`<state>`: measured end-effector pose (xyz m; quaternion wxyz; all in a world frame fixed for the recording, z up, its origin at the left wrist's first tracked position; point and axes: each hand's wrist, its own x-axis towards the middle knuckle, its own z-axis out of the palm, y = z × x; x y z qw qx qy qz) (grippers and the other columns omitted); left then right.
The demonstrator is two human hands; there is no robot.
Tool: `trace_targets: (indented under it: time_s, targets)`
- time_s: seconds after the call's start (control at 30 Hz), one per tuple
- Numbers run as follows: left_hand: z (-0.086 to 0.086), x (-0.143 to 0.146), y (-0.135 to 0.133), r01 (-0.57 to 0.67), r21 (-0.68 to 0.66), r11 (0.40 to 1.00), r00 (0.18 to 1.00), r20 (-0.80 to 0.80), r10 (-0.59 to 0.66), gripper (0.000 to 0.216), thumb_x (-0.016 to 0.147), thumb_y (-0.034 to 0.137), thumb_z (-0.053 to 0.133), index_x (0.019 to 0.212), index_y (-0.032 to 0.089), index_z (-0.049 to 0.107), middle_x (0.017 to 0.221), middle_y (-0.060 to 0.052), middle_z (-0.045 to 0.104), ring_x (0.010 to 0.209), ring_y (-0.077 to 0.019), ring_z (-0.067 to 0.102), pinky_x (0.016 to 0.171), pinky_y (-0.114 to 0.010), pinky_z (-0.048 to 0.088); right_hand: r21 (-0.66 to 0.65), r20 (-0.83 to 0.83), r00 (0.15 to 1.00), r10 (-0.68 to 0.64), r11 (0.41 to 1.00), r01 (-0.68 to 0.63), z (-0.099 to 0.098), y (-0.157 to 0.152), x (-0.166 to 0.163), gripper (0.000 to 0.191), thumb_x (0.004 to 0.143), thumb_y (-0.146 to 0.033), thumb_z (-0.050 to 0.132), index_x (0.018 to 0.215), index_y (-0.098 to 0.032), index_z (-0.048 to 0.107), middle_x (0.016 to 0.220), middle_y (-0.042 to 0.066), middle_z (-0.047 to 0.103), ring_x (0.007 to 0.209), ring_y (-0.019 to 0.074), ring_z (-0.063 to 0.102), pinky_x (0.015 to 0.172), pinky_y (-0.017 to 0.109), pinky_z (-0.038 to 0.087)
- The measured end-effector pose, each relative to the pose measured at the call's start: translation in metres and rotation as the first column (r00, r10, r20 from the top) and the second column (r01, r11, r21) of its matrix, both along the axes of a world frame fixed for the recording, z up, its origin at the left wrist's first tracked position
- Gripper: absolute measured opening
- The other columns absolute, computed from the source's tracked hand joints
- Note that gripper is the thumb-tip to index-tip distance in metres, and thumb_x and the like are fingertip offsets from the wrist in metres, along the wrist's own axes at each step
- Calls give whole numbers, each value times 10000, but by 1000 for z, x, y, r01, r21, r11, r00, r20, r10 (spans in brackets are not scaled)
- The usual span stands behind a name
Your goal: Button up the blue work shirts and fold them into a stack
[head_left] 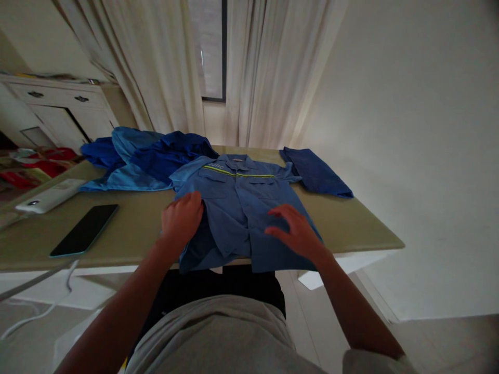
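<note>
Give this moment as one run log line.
left hand: curled at shirt side | right hand: open over shirt front | nearby: blue clothes heap, folded navy garment, dark phone

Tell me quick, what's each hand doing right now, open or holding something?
Left hand: closed, holding the side edge of the blue shirt.
Right hand: open, over the shirt's front; contact can't be told.

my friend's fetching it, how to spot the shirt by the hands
On the table before the curtains, find the short-sleeved shirt spread out at the near edge. Unlike the rumpled pile left and navy cloth right, it has a yellow chest stripe.
</note>
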<state>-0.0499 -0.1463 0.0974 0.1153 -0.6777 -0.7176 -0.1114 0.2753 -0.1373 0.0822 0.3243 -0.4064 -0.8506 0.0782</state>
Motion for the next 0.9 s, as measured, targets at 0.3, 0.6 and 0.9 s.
trace_targets:
  time_s: [0.3,0.6,0.9]
  targets:
    - [-78,13,-63,588,53,807,785,204,-585,389,947,497,690,1210,212,660,1191,-104,702,1082,-286,657,960,-444,530,-40,361,924,129,992,-122,-61,-49,-7,797,836,-74,623,1593,-213,414,1583,146,487,1420,312,482,1183,512,407]
    - [-105,35,-89,738,229,634,530,385,-756,325,993,39,449,1171,214,658,1085,-66,708,988,-166,673,888,-292,570,-21,154,988,-6,1000,9,-37,-35,2,436,1012,-149,476,1427,-231,582,1203,97,736,1079,247,692,1005,430,541]
    - [-113,45,-111,833,125,540,537,59,-842,165,960,64,555,977,212,624,936,-29,621,924,-199,601,988,-393,518,-149,381,919,98,988,-44,-56,-58,1,914,774,-150,701,1622,-253,374,1594,147,465,1472,341,425,1196,534,394]
